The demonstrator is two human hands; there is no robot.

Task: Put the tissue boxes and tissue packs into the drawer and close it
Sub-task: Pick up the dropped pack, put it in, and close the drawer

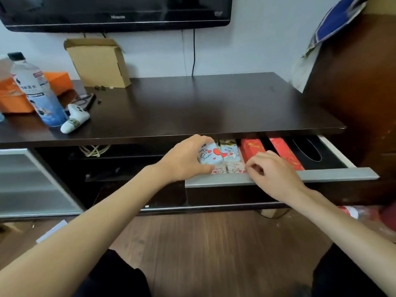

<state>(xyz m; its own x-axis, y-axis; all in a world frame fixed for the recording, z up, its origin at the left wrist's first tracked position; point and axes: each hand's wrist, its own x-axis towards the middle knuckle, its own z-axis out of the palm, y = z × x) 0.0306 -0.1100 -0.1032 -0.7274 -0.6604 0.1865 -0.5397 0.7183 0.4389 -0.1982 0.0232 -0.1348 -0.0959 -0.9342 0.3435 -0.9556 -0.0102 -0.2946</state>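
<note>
The drawer under the dark tabletop stands pulled out, grey front rail toward me. My left hand grips a light-blue tissue pack with red hearts at the drawer's left end, just above the other packs. More heart-print packs lie below and beside it. My right hand rests over the front rail with fingers curled, touching the packs' right edge and holding nothing that I can see. Two red tissue boxes lie to the right, then a black tissue box.
On the tabletop at the left stand a water bottle, a white tube, an orange box and a cardboard box. A TV hangs above. A brown cabinet flanks the right.
</note>
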